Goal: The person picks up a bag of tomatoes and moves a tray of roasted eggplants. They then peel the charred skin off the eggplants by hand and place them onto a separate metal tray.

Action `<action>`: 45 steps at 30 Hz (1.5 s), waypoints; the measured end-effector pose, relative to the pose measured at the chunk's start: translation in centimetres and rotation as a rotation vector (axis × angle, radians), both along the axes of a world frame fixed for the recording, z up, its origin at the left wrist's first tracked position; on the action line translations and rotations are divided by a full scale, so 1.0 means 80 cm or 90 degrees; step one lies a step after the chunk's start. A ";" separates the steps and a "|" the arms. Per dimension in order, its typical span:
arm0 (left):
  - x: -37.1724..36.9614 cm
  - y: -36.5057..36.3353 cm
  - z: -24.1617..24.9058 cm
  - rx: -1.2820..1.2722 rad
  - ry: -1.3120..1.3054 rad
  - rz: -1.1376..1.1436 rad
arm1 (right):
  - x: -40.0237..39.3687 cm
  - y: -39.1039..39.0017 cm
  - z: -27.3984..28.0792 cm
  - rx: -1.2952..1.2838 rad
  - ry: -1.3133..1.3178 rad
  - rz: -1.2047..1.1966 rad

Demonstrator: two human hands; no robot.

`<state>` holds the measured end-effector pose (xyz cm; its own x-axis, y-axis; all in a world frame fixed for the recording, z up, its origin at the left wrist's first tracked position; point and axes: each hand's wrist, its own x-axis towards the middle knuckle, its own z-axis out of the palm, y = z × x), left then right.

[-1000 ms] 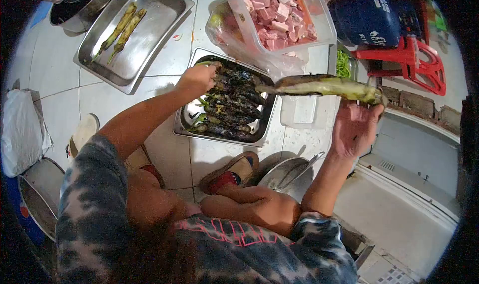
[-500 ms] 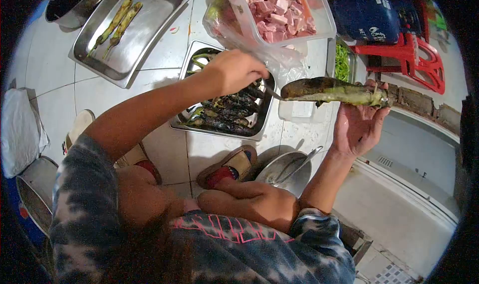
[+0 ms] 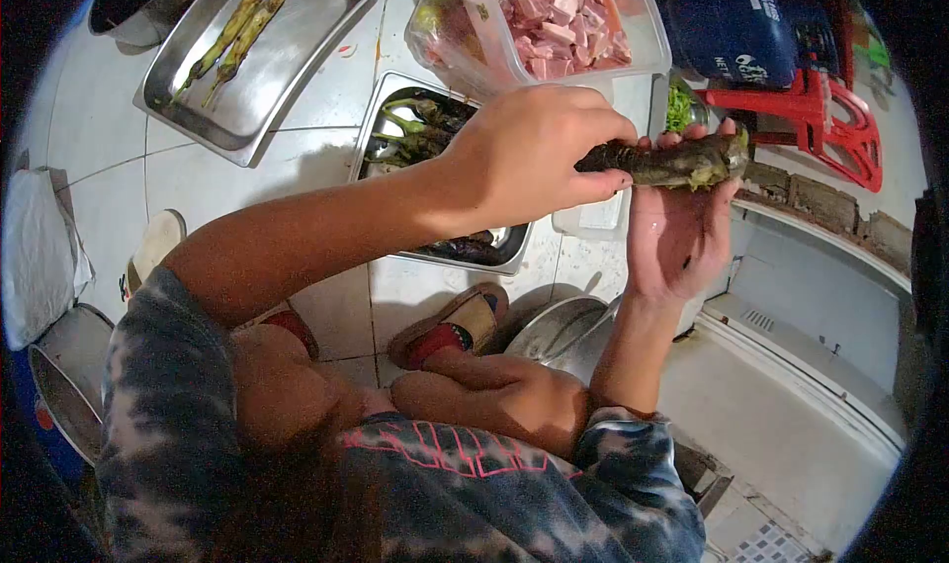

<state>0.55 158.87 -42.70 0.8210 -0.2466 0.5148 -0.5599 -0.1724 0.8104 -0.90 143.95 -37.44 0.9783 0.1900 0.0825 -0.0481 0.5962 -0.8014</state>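
A charred eggplant [image 3: 682, 165] lies across my right hand [image 3: 682, 237], its palm up and its fingers curled behind it. My left hand [image 3: 544, 153] reaches over from the left, with thumb and fingers closed round the eggplant's dark left end. Whether that hand also holds a tool is hidden. Below my left forearm, a metal tray [image 3: 514, 257] holds several blackened eggplants [image 3: 420, 133], partly covered by the hand and arm. Two peeled eggplants [image 3: 237, 44] rest in another metal tray [image 3: 297, 74] at the upper left.
A plastic tub of cut meat [image 3: 559, 29] stands at the top beside a plastic bag [image 3: 445, 29]. Chopped greens [image 3: 680, 106] are behind my right hand. A blue gas cylinder [image 3: 732, 34], a red plastic stool [image 3: 840, 118] and a metal bowl [image 3: 559, 336] surround the work.
My left hand has moved right from over the tray and closed on the eggplant. The blade seen at its fingers is out of sight. My right hand and the eggplant have shifted slightly left.
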 end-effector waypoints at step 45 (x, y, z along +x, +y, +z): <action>0.008 0.009 0.002 0.006 0.060 -0.020 | 0.001 0.005 -0.014 -0.181 0.034 -0.044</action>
